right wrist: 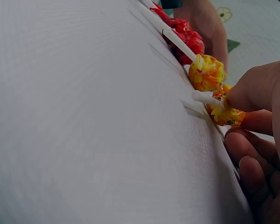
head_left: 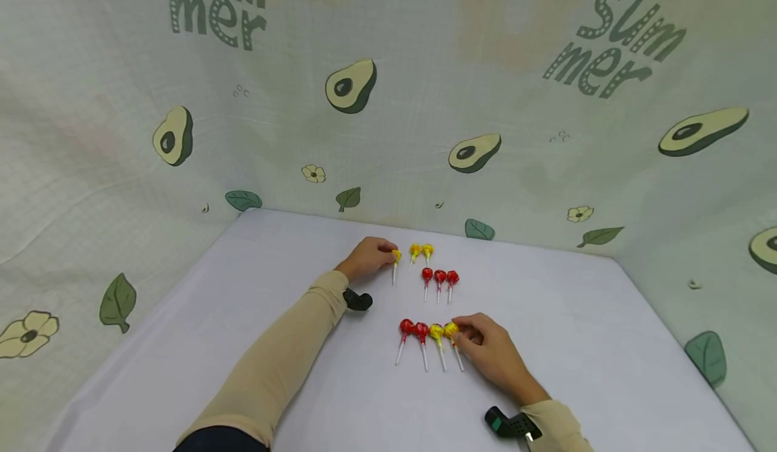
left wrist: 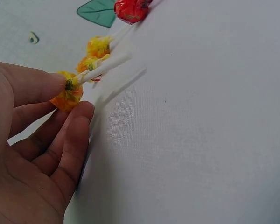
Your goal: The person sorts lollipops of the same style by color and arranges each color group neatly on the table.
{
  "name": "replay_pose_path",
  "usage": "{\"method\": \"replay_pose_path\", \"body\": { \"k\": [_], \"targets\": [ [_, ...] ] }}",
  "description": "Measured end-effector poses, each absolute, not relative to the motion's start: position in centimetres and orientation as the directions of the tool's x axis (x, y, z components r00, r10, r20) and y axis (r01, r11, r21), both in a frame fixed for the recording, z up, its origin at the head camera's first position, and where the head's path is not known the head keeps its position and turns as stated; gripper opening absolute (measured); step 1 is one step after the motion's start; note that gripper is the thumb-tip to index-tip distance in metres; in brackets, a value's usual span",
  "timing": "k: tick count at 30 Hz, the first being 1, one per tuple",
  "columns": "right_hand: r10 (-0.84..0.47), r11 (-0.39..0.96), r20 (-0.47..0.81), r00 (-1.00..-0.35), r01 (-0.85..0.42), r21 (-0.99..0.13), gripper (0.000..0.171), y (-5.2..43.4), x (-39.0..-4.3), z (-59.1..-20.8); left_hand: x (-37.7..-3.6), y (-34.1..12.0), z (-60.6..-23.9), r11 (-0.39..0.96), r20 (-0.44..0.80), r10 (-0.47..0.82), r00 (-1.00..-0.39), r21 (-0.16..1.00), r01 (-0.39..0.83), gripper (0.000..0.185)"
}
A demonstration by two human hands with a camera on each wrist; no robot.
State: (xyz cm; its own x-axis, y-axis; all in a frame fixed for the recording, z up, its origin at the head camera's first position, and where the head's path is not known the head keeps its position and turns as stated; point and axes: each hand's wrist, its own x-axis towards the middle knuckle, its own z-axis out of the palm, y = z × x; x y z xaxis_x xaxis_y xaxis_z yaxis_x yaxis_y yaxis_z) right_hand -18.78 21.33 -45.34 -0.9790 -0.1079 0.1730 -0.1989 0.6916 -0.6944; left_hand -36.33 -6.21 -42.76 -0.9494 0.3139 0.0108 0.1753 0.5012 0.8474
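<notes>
A yellow lollipop (left wrist: 67,95) is pinched between the thumb and fingers of my left hand (head_left: 367,258), left of two other yellow lollipops (head_left: 421,251) at the back. In the left wrist view its white stick points away from the palm. My right hand (head_left: 490,351) pinches the wrapped head of another yellow lollipop (right wrist: 224,109), the rightmost of the front row. Beside it in that row lie one more yellow lollipop (head_left: 436,332) and two red lollipops (head_left: 414,330), sticks toward me. Three red lollipops (head_left: 440,276) lie side by side between the two groups.
A white cloth covers the table (head_left: 303,384). Behind and at the sides hangs a pale curtain (head_left: 413,115) printed with avocados, leaves and lettering. Black wrist straps (head_left: 516,426) sit on both forearms.
</notes>
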Motion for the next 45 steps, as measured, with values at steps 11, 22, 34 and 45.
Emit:
{"method": "replay_pose_path", "body": {
  "k": [11, 22, 34, 45],
  "targets": [
    [-0.12, 0.686, 0.2, -0.973, -0.226, -0.691, 0.024, 21.3, -18.9, -45.6, -37.8, -5.3, -43.3, 0.487, 0.007, 0.325, -0.946, 0.856, 0.174, 0.03],
    [-0.132, 0.674, 0.174, -0.976, -0.217, -0.706, 0.023, 21.2, -18.7, -45.5, -38.5, -5.0, -43.8, 0.421, -0.008, 0.279, -0.96, 0.9, 0.115, 0.031],
    [-0.13, 0.677, 0.2, -0.971, -0.234, -0.697, 0.022, 21.4, -18.6, -45.5, -40.4, -3.9, -44.4, 0.452, -0.008, 0.275, -0.962, 0.884, 0.121, 0.028],
    [-0.128, 0.678, 0.196, -0.972, -0.23, -0.698, 0.022, 21.5, -18.7, -45.5, -40.6, -3.4, -43.6, 0.462, -0.04, 0.236, -0.971, 0.884, 0.076, 0.027]
  ]
}}
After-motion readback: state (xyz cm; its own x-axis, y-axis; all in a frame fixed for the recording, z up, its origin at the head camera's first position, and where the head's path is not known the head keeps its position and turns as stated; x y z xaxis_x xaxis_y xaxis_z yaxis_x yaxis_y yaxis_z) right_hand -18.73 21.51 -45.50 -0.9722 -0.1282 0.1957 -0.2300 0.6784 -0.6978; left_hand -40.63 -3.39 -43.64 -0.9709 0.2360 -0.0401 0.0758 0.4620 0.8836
